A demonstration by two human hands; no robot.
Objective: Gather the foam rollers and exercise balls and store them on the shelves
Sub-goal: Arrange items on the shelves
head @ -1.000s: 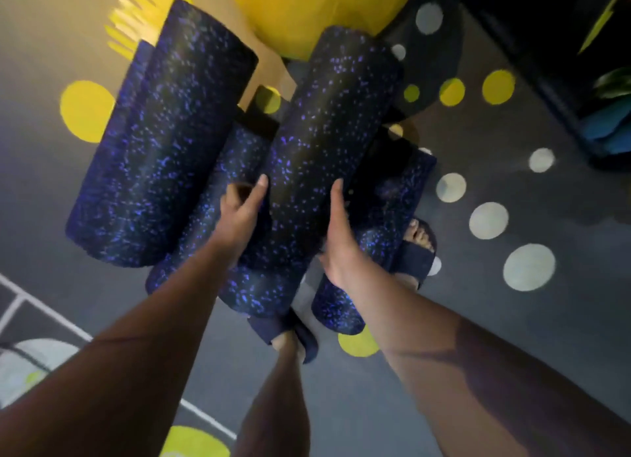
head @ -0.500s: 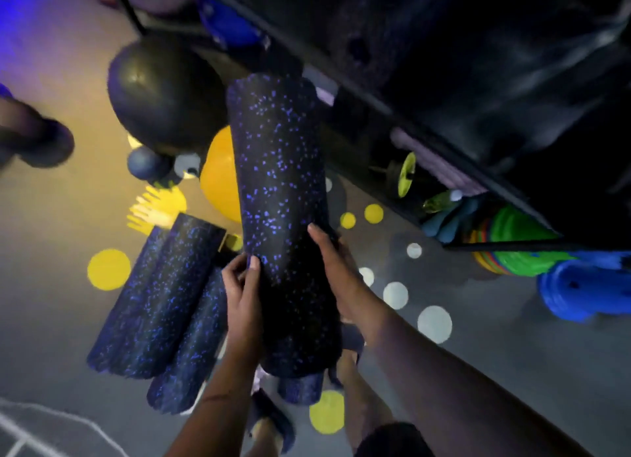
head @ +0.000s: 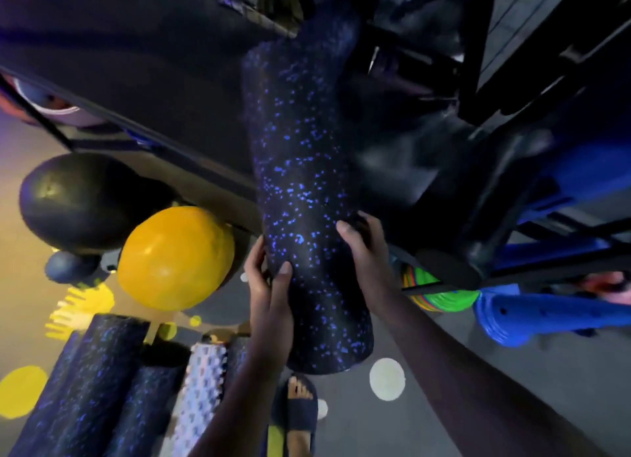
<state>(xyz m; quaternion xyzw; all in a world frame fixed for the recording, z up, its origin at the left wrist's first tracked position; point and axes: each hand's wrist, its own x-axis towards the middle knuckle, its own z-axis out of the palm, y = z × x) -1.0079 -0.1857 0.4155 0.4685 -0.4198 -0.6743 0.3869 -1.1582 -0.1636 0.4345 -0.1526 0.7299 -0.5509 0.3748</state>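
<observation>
A black foam roller (head: 304, 190) with blue speckles is raised on end, its top reaching up against the dark shelf unit (head: 164, 91). My left hand (head: 269, 289) grips its lower left side and my right hand (head: 363, 255) grips its right side. On the floor at lower left lie two more speckled rollers (head: 85, 385) and a white knobbly roller (head: 198, 398). A yellow exercise ball (head: 176, 257), a large black ball (head: 82, 200) and a small dark blue ball (head: 65, 267) sit by the shelf's foot.
Blue plastic steps (head: 546, 315) and a stack of green and coloured discs (head: 440, 294) fill the lower shelf at right. My sandalled foot (head: 300, 409) stands on the grey floor with yellow and white dots (head: 386, 378).
The roller held in both hands has risen from the pile on the floor up toward the shelf. My view has swung upward with it, and the shelf now fills the top.
</observation>
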